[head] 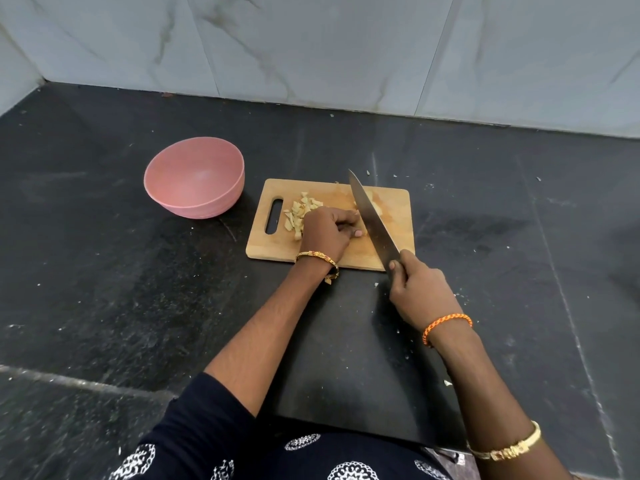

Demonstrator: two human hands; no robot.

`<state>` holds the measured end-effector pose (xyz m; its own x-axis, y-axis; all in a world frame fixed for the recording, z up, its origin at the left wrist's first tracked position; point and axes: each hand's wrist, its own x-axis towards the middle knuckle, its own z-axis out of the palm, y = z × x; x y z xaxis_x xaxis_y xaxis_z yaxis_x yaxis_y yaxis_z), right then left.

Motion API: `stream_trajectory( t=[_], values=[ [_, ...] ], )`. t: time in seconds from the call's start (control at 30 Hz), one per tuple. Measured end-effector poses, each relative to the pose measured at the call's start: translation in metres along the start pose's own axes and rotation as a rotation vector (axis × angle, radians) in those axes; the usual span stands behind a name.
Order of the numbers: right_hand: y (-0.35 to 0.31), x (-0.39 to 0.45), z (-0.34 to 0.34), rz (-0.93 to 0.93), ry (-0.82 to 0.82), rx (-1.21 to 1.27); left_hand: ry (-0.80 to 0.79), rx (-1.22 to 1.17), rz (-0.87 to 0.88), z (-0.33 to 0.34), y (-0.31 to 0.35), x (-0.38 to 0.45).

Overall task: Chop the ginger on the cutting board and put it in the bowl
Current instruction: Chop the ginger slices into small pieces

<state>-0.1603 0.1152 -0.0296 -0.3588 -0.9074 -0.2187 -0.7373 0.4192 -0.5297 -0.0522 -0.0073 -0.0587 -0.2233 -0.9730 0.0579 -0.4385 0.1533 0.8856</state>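
While left hand (325,230) pinches ginger (301,213), right hand (415,289) grips knife (372,220), bowl (194,176) beside cutting board (346,252).

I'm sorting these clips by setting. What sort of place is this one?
Most likely a home kitchen counter: a dark stone worktop against a marble-look tiled wall, with a wooden cutting board holding chopped ginger, a knife and a pink bowl beside it.

A dark stone tabletop (104,271) carried a wooden cutting board (332,252) under both grips, a pink bowl (194,176) left of them, and pale scraps scattered about.
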Motion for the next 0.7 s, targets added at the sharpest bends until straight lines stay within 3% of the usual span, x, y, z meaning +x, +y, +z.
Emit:
stream_trajectory(
  t=[0.37,0.7],
  values=[
    [-0.024,0.018,0.001,0.036,-0.015,-0.169,-0.016,0.093,0.016,-0.001,0.005,0.004],
    [-0.024,0.011,-0.006,0.120,-0.229,-0.165,0.038,0.011,0.024,0.000,0.005,-0.003]
  ],
)
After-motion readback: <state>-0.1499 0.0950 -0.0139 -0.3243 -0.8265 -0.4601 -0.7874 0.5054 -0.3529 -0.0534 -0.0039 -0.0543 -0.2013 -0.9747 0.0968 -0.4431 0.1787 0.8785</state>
